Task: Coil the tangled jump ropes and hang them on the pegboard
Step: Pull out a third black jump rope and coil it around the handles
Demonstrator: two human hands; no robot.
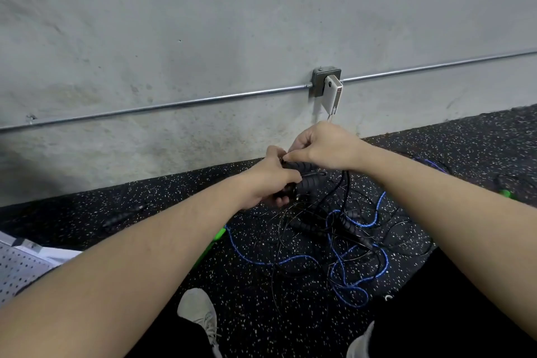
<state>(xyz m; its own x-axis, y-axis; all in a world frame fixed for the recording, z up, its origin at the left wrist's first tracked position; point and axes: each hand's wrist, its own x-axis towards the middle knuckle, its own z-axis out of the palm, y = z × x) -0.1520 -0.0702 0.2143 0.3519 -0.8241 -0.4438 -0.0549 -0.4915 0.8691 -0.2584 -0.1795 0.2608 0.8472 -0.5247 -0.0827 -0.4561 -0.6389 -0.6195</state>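
A tangle of thin black jump ropes and a blue rope lies on the speckled black floor in front of me. My left hand grips two black ribbed handles above the pile. Just above it, my right hand pinches a black cord near the handle tops. Cords hang from the handles down into the tangle. More black handles lie in the pile. A white pegboard lies flat at the lower left.
A grey concrete wall with a metal conduit and a junction box runs behind. A green handle pokes out under my left forearm, another green piece lies far right. My shoes are at the bottom.
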